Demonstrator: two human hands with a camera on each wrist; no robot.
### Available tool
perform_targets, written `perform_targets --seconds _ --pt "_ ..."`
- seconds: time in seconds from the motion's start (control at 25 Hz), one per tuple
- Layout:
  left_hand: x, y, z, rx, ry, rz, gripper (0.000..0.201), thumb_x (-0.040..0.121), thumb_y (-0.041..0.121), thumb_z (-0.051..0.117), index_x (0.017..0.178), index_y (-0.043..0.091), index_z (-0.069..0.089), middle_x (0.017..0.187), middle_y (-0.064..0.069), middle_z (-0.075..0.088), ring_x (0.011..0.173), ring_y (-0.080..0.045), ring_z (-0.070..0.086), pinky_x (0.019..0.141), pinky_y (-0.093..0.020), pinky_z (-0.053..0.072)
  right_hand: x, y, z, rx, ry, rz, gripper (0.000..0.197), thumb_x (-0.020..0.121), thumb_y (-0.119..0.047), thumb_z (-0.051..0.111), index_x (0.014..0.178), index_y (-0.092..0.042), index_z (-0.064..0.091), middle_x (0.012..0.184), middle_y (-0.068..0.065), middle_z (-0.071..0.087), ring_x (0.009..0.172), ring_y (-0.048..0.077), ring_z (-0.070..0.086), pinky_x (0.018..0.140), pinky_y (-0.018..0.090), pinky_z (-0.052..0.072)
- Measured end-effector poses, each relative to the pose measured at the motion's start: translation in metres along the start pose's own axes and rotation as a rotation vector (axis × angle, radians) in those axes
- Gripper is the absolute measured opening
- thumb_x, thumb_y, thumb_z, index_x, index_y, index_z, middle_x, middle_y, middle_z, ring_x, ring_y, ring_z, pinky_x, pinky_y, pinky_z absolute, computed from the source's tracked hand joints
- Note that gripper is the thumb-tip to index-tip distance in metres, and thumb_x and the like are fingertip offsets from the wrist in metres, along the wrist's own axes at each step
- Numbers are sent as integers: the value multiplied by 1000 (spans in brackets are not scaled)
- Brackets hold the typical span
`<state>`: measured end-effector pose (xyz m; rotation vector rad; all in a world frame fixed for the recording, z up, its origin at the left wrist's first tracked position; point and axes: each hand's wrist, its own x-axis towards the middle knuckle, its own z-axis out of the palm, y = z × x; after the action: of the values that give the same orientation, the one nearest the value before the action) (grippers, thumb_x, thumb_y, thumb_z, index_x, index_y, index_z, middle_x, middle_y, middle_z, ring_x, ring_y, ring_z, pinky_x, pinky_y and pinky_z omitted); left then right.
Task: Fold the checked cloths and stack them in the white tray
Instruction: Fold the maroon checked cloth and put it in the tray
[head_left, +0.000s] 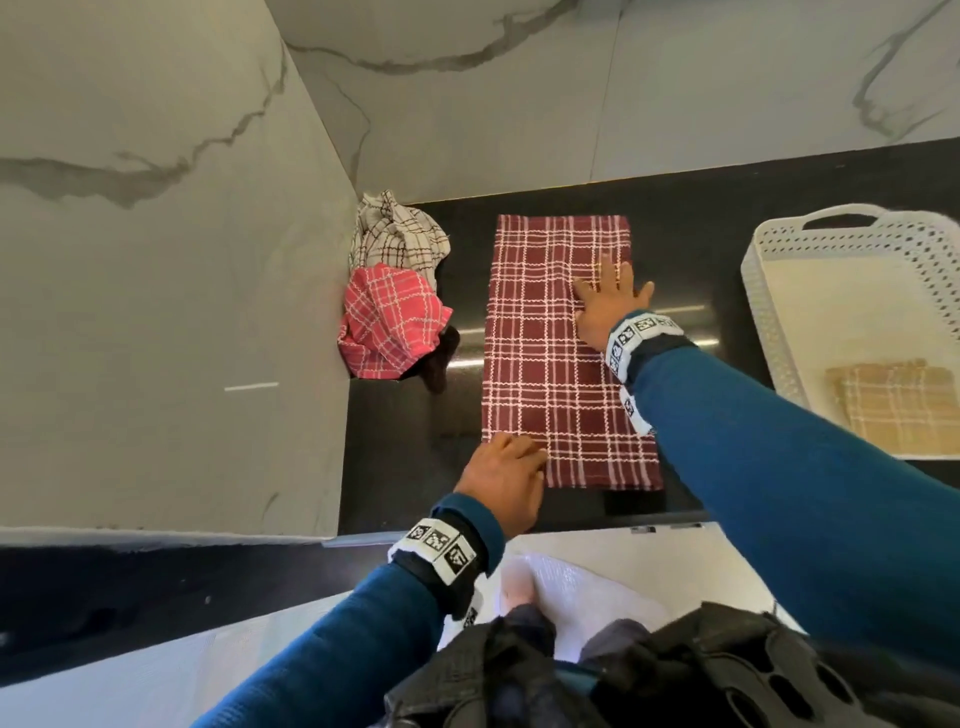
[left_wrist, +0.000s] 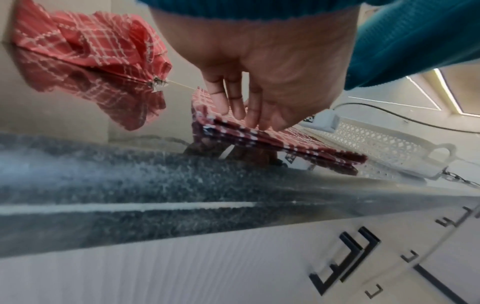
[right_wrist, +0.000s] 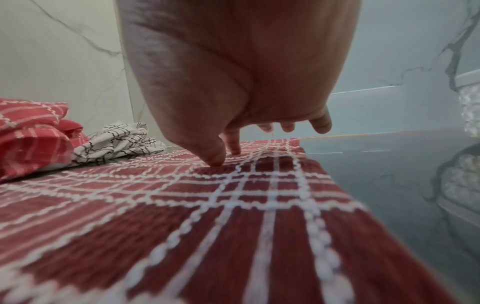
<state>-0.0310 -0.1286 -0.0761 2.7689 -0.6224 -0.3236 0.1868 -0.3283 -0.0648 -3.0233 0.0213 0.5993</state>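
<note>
A maroon checked cloth lies folded into a long strip on the black counter. My right hand presses flat on its far right part, fingers spread; in the right wrist view the fingertips touch the weave. My left hand pinches the strip's near left corner, and the left wrist view shows that corner raised off the counter under the curled fingers. The white perforated tray stands to the right and holds a folded beige checked cloth.
A crumpled pink checked cloth and a white checked cloth are piled in the left corner against the marble wall, with a dark cloth partly under the pink one. White drawer fronts sit below the counter's front edge.
</note>
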Motion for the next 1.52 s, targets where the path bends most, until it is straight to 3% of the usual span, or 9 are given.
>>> perform_targets --seconds 0.08,0.2,0.36,0.6,0.8,1.04,1.24,1.36,1.52 --pt "-2 -9 -4 -120 86 -139 36 94 29 50 124 19 67 127 2 61 116 -23 50 102 -41 44 -30 9 4 118 155 35 66 90 -25 57 150 -21 31 164 16 11 146 42 21 114 64 25" --pt "-4 -17 -6 -317 180 -522 37 94 27 57 130 17 57 128 -3 52 114 -24 53 103 -40 45 -104 25 19 409 216 143 42 90 -15 55 130 -5 45 132 21 45 117 43 54 98 49 48" --pt "3 2 -10 -447 113 -730 52 90 15 63 138 14 44 134 -10 50 118 -29 56 101 -42 46 -194 37 50 485 -13 302 39 93 -17 58 126 -2 46 128 22 49 113 44 58 92 45 48" --pt "12 42 -19 -369 1 -1097 45 92 23 66 127 4 44 129 -18 57 117 -40 59 96 -49 49 -230 48 76 626 49 266 32 90 -11 66 116 -3 48 114 21 63 102 39 65 83 42 53" --pt "15 63 -20 -302 -51 -1059 24 92 12 62 112 0 65 121 -19 65 108 -35 64 89 -41 53 -226 70 79 792 62 218 26 86 -7 66 110 -7 55 109 14 67 95 34 68 82 42 58" --pt "10 75 -17 -612 297 -1111 35 88 11 58 121 5 49 119 -19 62 105 -40 64 93 -46 53 -230 96 71 1049 56 197 28 88 -8 64 112 -18 52 92 12 69 68 23 70 51 33 60" --pt "-10 61 -1 -846 351 -941 19 79 19 78 85 25 62 89 -4 72 81 -25 71 78 -43 62 -236 121 73 1078 27 -27 23 97 -3 53 105 -17 69 100 8 71 70 16 66 61 35 62" --pt "-26 68 -2 -860 252 -760 21 81 15 81 96 23 68 95 -2 72 86 -19 69 78 -32 60 -239 135 75 1081 -32 -74 34 90 6 59 113 -16 70 106 2 68 85 16 67 72 35 63" --pt "-41 73 0 -646 264 -660 28 83 4 74 97 27 67 100 3 69 87 -11 67 80 -26 57 -247 141 80 869 173 -184 22 89 -4 70 107 -15 75 100 0 70 90 14 65 85 28 54"
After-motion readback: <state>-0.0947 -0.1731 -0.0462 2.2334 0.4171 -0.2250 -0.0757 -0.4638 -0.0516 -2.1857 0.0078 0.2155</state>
